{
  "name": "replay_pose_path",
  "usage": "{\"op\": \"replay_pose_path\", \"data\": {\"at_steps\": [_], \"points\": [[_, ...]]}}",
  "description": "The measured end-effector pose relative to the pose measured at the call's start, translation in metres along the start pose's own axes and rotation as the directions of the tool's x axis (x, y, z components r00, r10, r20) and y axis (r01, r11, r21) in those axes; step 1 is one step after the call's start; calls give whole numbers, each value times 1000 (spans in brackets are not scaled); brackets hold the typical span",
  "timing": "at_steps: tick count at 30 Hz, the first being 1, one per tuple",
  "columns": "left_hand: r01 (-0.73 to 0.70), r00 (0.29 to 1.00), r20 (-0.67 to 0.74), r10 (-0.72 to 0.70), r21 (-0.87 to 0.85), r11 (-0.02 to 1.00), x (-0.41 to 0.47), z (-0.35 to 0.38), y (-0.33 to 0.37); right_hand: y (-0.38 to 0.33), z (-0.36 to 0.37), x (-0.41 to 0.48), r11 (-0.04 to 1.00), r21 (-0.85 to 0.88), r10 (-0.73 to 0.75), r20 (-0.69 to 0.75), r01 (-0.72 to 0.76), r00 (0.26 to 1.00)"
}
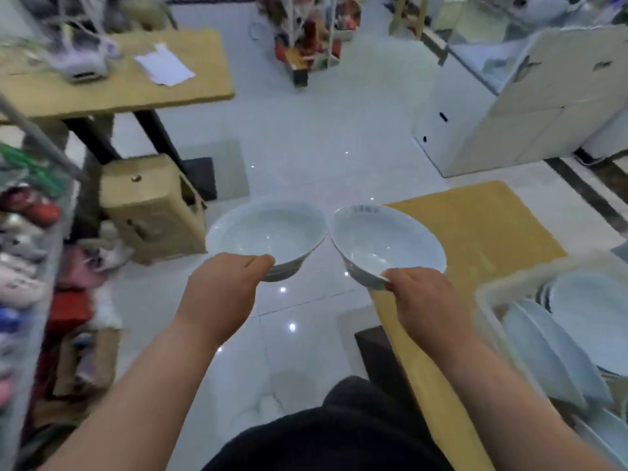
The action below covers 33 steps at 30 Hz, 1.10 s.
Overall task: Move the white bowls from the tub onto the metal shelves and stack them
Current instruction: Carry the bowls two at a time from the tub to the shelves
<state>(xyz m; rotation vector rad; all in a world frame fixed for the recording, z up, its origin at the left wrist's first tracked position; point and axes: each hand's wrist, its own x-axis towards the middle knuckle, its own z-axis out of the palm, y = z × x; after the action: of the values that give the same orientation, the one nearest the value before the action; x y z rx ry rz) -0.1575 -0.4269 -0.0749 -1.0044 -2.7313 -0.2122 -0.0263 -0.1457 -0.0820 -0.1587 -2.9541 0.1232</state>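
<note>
Plainly, two white bowls are held up over the floor, one in each hand. The left bowl (268,229) sits level, its foot showing below the near rim. The right bowl (384,239) tilts a little toward the person. Their rims meet, or nearly meet, at the middle; the blur does not let me tell which. The left hand (221,294) pinches the near rim of the left bowl, thumb on top, with the other fingers hidden beneath. The right hand (424,300) grips the near rim of the right bowl the same way, its fingers also out of sight under the bowl.

At the lower right stands the tub (489,287), with more white dishes (550,351) leaning on edge inside it. The tub rests on a yellow tabletop (482,226) that runs beneath the right forearm.

Below the bowls lies the glossy white tiled floor (306,147). A cardboard box (149,209) stands on it just left of the left bowl. Farther back, a wooden table (136,86) bears a sheet of paper (164,64). A white cabinet (475,130) stands at the upper right. Along the left edge is a rack (30,232) of red and pale items, too blurred to name.
</note>
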Motion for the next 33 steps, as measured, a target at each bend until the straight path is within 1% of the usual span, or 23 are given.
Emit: {"op": "replay_pose_path", "data": {"at_steps": [2, 4, 7, 9, 11, 15, 19, 20, 21, 22, 23, 25, 26, 29, 31, 33], "points": [[130, 991, -30, -129, 41, 991, -37, -7, -25, -26, 12, 30, 991, 2, -131, 55, 131, 990], [252, 967, -61, -247, 78, 965, -74, -18, -40, -55, 21, 55, 962, 33, -271, 65, 270, 960], [438, 898, -116, -425, 150, 886, -130, -40, -45, -102, 28, 82, 868, 82, -495, 59, 490, 867], [572, 820, -125, -558, 187, 799, -170, -54, -35, -134, 29, 91, 785, 110, -617, 54, 609, 785], [688, 722, -129, -679, 227, 689, -211, -69, -18, -165, 30, 90, 695, 149, -714, 22, 704, 700], [832, 530, -213, -821, 316, 456, -279, -104, 30, -228, 34, 64, 486, 209, -867, -6, 848, 498], [914, 335, -277, -900, 328, 239, -348, -126, 71, -289, 26, 17, 291, 226, -950, -51, 930, 310], [930, 274, -271, -923, 320, 182, -367, -130, 81, -303, 24, 3, 235, 222, -964, -70, 946, 256], [947, 197, -267, -943, 300, 112, -391, -135, 95, -322, 21, -16, 165, 221, -978, -89, 961, 189], [954, 154, -267, -951, 291, 73, -406, -137, 102, -335, 18, -25, 127, 221, -985, -91, 967, 150], [954, 144, -271, -952, 295, 60, -413, -136, 103, -343, 15, -27, 120, 221, -986, -87, 968, 142], [960, 67, -294, -954, 279, -19, -448, -143, 115, -373, 9, -55, 40, 214, -994, -89, 976, 60], [960, 42, -306, -951, 277, -47, -467, -147, 119, -389, 6, -70, 9, 212, -996, -84, 977, 27], [957, -29, -319, -947, 265, -118, -518, -164, 126, -438, -9, -111, -41, 200, -997, -80, 979, -25], [955, -58, -344, -937, 254, -153, -548, -178, 127, -469, -19, -134, -72, 187, -992, -114, 980, -52], [951, -63, -363, -930, 260, -166, -575, -190, 126, -497, -28, -155, -100, 163, -987, -142, 982, -77]]}}
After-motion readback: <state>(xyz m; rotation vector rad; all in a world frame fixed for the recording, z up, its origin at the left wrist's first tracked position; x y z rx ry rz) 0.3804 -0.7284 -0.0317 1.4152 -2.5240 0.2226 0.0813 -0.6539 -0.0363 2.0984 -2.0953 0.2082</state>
